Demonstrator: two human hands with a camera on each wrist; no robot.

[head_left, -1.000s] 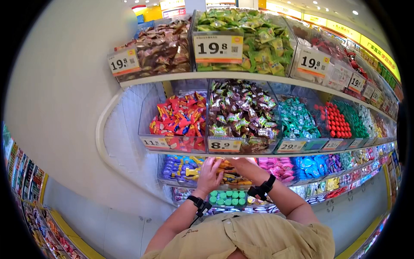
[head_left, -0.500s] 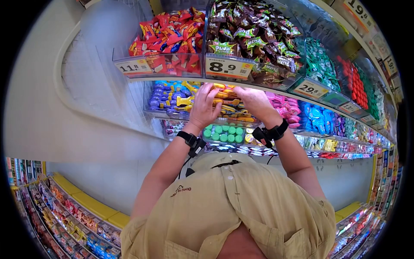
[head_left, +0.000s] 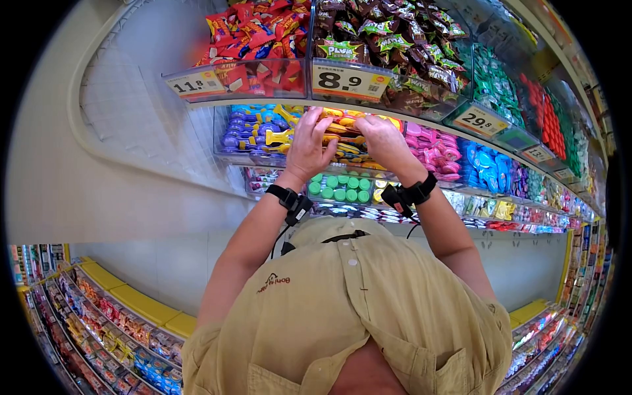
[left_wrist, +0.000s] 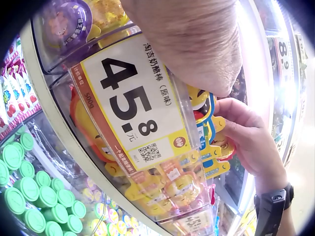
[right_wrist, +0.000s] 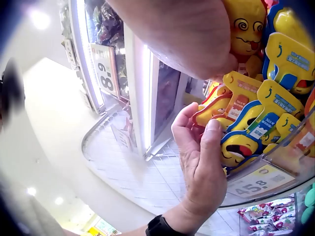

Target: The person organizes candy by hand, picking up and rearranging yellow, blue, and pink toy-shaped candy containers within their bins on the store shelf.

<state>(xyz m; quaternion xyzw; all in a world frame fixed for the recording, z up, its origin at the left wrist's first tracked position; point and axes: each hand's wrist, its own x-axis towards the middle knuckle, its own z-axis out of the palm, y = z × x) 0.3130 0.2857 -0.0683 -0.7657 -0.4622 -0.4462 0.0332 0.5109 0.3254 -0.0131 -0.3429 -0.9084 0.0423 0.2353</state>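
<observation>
White shop shelving is curving above a clear bin. From left to right, purple packs are lying in the bin, the left hand is gripping yellow packs between thumb and fingers, the right hand is pinching more of them, and pink packs are lying just beyond. Green-lidded tubs are standing below.

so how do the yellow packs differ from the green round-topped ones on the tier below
The yellow packs are flat with handle-like tabs and printed cartoon faces; the green-topped ones are round and plain-looking. Both hands, left and right, are at the yellow packs, while neither is at the green-topped ones. Both kinds sit crowded together in see-through bins.
</observation>
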